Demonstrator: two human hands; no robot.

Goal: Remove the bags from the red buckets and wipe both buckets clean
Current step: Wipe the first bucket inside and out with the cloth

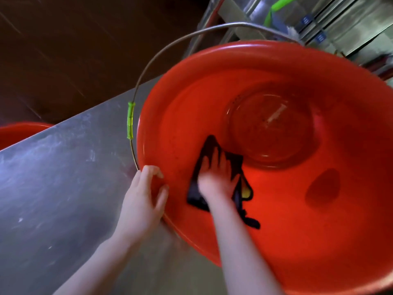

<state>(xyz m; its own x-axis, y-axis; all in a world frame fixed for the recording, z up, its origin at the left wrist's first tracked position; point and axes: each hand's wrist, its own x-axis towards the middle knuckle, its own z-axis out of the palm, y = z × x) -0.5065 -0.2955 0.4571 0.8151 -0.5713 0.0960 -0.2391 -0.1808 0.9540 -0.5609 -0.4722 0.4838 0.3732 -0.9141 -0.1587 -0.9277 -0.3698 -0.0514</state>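
A large red bucket (319, 220) fills the right of the head view, tilted with its open mouth toward me on a steel counter. My left hand (142, 196) grips its near-left rim, thumb inside. My right hand (214, 175) is inside the bucket, fingers straight, pressing a dark cloth (195, 194) with a yellow patch against the inner wall. The hand is blurred. No bag shows inside this bucket. A second red bucket (19, 133) peeks in at the far left edge, beyond the counter.
The bucket's wire handle (161, 54) with a green grip (130, 122) arcs up over the left. The steel counter (63, 177) runs diagonally from lower left. Metal shelving with a green item (319, 22) stands at the top right. Dark floor lies at the top left.
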